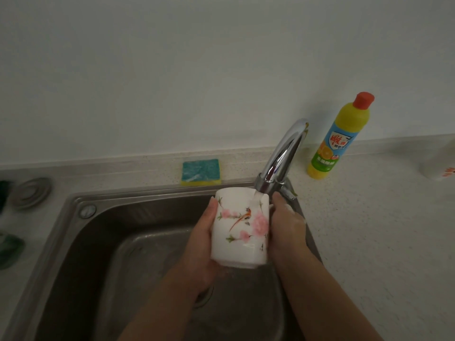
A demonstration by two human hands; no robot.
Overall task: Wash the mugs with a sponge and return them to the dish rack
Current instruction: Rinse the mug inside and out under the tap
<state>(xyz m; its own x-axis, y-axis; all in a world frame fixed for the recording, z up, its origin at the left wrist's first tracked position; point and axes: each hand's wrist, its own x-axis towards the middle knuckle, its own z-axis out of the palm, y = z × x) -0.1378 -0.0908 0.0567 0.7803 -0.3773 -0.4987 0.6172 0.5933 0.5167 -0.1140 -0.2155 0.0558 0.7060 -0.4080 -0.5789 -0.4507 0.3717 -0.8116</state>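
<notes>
A white mug (240, 227) with pink flowers and a bird on it is held upright over the sink, under the running tap (283, 158). Water streams onto its right rim. My left hand (204, 244) wraps its left side and base. My right hand (286, 225), soapy, presses against its right side, where the handle is hidden. A teal and yellow sponge (201, 171) lies on the counter ledge behind the sink, apart from both hands.
The steel sink (103, 242) fills the lower left, its drain partly hidden under my left wrist. A yellow dish soap bottle (337, 139) stands right of the tap. A round metal lid (30, 193) and dark green items (9, 249) sit at the left edge. A white object (440, 168) lies far right.
</notes>
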